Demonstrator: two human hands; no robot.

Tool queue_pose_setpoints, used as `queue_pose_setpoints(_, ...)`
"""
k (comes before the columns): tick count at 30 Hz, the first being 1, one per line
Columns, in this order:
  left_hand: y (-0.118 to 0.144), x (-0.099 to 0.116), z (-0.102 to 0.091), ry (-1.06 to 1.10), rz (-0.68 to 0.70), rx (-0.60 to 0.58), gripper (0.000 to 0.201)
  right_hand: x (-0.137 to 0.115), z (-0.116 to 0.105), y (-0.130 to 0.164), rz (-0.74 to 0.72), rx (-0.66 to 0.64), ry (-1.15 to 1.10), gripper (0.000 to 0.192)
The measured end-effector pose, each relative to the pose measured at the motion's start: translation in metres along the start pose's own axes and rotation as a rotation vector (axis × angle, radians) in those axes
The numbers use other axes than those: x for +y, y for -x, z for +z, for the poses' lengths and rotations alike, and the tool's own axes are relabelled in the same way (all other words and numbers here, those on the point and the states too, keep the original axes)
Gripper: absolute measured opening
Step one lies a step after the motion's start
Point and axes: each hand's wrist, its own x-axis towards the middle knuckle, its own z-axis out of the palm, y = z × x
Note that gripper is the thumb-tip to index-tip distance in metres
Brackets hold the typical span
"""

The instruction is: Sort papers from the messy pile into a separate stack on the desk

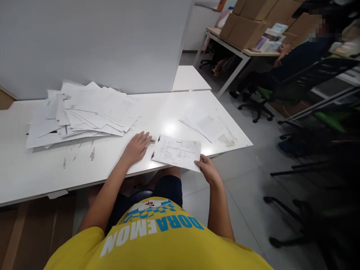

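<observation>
My right hand [208,168] grips the lower right corner of a printed sheet of paper [177,153], thumb on top and fingers beneath. The sheet lies over the table's front edge, with dark marks along its left side. My left hand [137,147] rests on the table left of the sheet, fingers stretched out and lying flat. A small, narrow object [152,140] shows at its fingertips, too small to name. Behind that hand lies a messy heap of white papers [95,108]. Farther right, a few thin sheets [206,123] lie on the tabletop.
A white table [33,168] runs along a grey partition [92,41]. At the back right, a person [303,56] sits on an office chair [295,80] by a desk with cardboard boxes [244,30]. More dark chairs stand on the tiled floor [236,187] at right.
</observation>
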Motion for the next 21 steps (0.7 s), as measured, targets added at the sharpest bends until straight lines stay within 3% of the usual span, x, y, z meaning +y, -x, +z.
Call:
queue_pose_setpoints(12,-0.005,0.002,-0.002,-0.037,0.006,-0.013,0.055,-0.006,0.0,0.005,-0.036,-0.037,0.02,0.048)
queue_pose_setpoints(21,-0.007,-0.001,0.0,-0.038,0.028,0.04,0.055,-0.008,0.016,-0.006,-0.083,-0.073,0.057,0.041)
